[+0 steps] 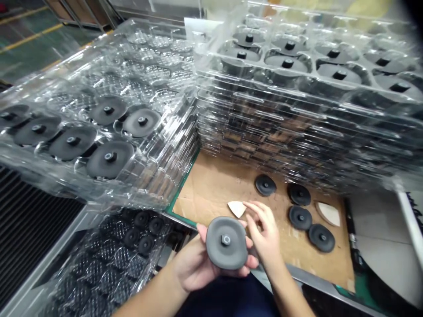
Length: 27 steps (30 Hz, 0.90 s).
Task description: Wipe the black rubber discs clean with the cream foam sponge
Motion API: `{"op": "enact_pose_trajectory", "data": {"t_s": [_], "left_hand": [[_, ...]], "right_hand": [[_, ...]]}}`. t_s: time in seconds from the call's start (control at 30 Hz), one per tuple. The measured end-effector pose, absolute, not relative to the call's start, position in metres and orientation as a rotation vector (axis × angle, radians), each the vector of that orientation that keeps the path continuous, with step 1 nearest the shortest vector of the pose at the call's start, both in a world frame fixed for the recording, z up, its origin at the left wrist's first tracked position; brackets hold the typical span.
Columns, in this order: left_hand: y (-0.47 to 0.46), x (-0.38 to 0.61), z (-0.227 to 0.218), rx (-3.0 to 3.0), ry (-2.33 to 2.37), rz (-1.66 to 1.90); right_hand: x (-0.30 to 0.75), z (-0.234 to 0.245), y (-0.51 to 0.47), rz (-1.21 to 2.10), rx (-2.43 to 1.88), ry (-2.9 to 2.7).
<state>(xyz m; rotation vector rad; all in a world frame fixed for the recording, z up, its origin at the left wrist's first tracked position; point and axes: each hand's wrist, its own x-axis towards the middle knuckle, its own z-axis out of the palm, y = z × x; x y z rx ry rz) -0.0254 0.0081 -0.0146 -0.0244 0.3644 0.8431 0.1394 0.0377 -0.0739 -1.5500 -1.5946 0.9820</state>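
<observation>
Over a cardboard-lined worktop (211,176), a dark disc (227,253) held in the left hand (198,266)

Nearest the viewer, the left hand grips the disc from beneath and around its rim, thumb on one side and fingertips on the other. Its face, a rounded square with a short stub (226,240) at the centre, is turned up toward the camera; about as wide as long, it shows no clear long axis. Just to its right, the right hand (267,233) is raised, thumb and forefinger a little apart. Their tips meet or nearly meet the right side of a small white triangular piece (236,208), just beyond the disc; whether they pinch it cannot be told. That piece is widest from side to side, one point toward the person; the right hand is nearer to it.

Low on the left, a tray (109,253) holds more discs (145,245). Farther out, to the right, are four loose discs (300,217) and a second white piece (328,214). Beyond, stacks of clear plastic trays (247,132) rise left and right, further discs (110,159) seated in their top pockets. Farthest off, yellow lines (36,37) mark a green floor (20,33).
</observation>
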Motion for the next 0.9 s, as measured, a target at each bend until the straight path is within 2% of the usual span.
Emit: {"op": "enact_pose_trajectory", "data": {"t_s": [0.2, 0.37, 0.43, 0.53, 0.6, 0.73, 0.9], "left_hand": [[0.007, -0.031, -0.017, 0.178, 0.368, 0.906], [0.003, -0.034, -0.024, 1.101, 0.831, 1.173], [0.002, -0.035, -0.027, 1.46, 0.967, 1.154], [0.002, -0.037, -0.027, 1.685, 0.983, 1.098], [0.001, -0.037, -0.025, 1.719, 0.981, 1.077], [-0.001, -0.038, -0.019, 1.705, 1.021, 1.05], [-0.006, -0.036, -0.012, 1.581, 0.985, 0.942]], "right_hand": [[0.145, -0.061, 0.019, 1.035, -1.472, -1.643], [0.146, -0.06, 0.016, 1.006, -1.478, -1.606], [0.149, -0.051, 0.016, 0.996, -1.479, -1.583], [0.155, -0.029, 0.016, 1.035, -1.453, -1.545], [0.159, -0.013, 0.016, 1.154, -1.38, -1.491], [0.16, 0.012, 0.02, 1.598, -1.217, -1.475], [0.161, 0.026, 0.026, 2.002, -1.067, -1.394]]}}
